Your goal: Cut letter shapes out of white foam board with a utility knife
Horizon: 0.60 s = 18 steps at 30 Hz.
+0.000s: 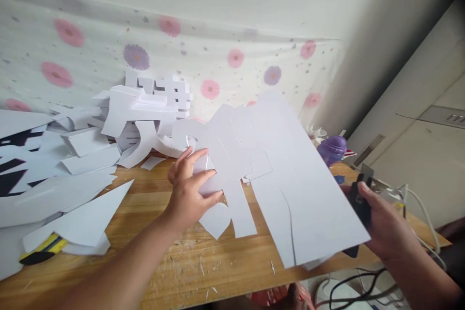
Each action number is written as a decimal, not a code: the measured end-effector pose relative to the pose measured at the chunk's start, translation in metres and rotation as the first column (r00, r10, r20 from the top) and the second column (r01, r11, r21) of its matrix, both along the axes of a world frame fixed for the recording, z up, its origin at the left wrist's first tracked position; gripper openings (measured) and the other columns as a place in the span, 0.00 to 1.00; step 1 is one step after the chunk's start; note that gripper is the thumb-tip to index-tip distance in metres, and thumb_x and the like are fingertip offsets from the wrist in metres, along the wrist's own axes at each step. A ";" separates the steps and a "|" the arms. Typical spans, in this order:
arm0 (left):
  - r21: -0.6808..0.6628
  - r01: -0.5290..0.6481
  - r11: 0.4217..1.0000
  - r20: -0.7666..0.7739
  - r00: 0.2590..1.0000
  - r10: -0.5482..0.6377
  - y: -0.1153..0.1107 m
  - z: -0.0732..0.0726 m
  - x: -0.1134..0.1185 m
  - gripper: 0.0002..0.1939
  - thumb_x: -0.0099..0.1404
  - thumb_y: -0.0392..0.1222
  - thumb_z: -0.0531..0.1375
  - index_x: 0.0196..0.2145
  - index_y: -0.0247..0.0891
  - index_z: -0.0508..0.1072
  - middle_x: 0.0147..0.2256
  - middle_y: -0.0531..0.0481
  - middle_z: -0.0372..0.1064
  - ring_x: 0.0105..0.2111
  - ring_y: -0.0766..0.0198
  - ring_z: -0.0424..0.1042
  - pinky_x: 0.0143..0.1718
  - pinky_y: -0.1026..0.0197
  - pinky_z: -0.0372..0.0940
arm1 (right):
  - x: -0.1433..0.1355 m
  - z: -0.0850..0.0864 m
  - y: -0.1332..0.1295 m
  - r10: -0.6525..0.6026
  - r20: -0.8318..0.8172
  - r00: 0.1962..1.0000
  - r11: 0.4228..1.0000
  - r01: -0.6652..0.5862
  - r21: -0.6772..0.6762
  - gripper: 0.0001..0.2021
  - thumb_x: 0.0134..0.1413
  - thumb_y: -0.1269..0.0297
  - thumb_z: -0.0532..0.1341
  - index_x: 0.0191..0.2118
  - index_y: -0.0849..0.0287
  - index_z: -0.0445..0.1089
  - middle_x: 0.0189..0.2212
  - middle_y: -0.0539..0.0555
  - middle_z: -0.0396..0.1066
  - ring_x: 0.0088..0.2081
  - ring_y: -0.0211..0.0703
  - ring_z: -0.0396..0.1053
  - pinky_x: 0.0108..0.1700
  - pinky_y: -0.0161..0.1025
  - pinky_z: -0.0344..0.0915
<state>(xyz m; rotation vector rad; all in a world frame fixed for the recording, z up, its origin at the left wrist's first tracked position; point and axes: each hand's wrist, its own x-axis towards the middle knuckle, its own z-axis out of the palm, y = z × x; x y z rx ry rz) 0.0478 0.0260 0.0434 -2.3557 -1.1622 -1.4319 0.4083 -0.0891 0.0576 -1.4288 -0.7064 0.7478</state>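
Observation:
A large white sheet [301, 193] with cut slits and cut-out shapes lies over the middle and right of the wooden table. My left hand [194, 184] rests at the sheet's left part, fingers spread, its fingertips touching the cut edges. A loose curved white piece [217, 220] lies just below those fingers. At the right, my right hand [381, 218] is closed around a black object [360, 201], partly hidden by the sheet's edge; what it is cannot be made out.
White cut pieces [87, 143] are heaped at the left of the table [156, 261], near a yellow and black tool [43, 248]. Behind stand stacked white shapes [145, 106]. A purple object [332, 149] and white cables [423, 203] are at the right.

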 end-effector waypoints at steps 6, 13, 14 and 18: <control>-0.209 0.044 0.977 -0.045 0.998 -0.054 -0.001 -0.012 0.012 0.09 0.50 0.37 0.66 0.32 0.41 0.78 0.58 0.40 0.62 0.64 0.34 0.47 0.60 0.29 0.40 | -0.009 -0.010 0.003 0.276 -0.216 0.937 0.954 -0.293 -0.055 0.21 0.29 0.57 0.77 0.32 0.62 0.77 0.23 0.56 0.76 0.22 0.46 0.72 0.24 0.38 0.66; -0.457 0.182 0.871 0.067 0.983 -0.170 -0.003 0.032 -0.005 0.18 0.46 0.41 0.70 0.37 0.51 0.80 0.60 0.50 0.63 0.65 0.39 0.47 0.61 0.30 0.20 | -0.042 -0.001 -0.011 0.177 -0.291 0.940 0.984 -0.176 0.030 0.19 0.30 0.60 0.77 0.32 0.58 0.74 0.19 0.51 0.75 0.20 0.49 0.73 0.23 0.41 0.69; -0.471 0.211 0.857 0.131 0.977 -0.168 -0.006 0.040 -0.012 0.19 0.47 0.42 0.70 0.40 0.52 0.79 0.61 0.50 0.61 0.65 0.41 0.47 0.62 0.32 0.20 | -0.042 0.000 -0.010 0.147 -0.297 0.943 0.989 -0.142 0.038 0.19 0.30 0.59 0.76 0.32 0.58 0.74 0.19 0.52 0.76 0.20 0.50 0.74 0.23 0.42 0.69; -0.531 0.365 0.764 0.493 0.867 -0.072 -0.036 0.044 -0.023 0.22 0.57 0.55 0.64 0.47 0.43 0.75 0.60 0.42 0.60 0.64 0.45 0.52 0.66 0.41 0.38 | -0.042 0.001 -0.004 0.084 -0.428 0.900 0.993 -0.039 0.112 0.19 0.28 0.60 0.76 0.31 0.55 0.74 0.24 0.55 0.78 0.23 0.54 0.75 0.22 0.44 0.71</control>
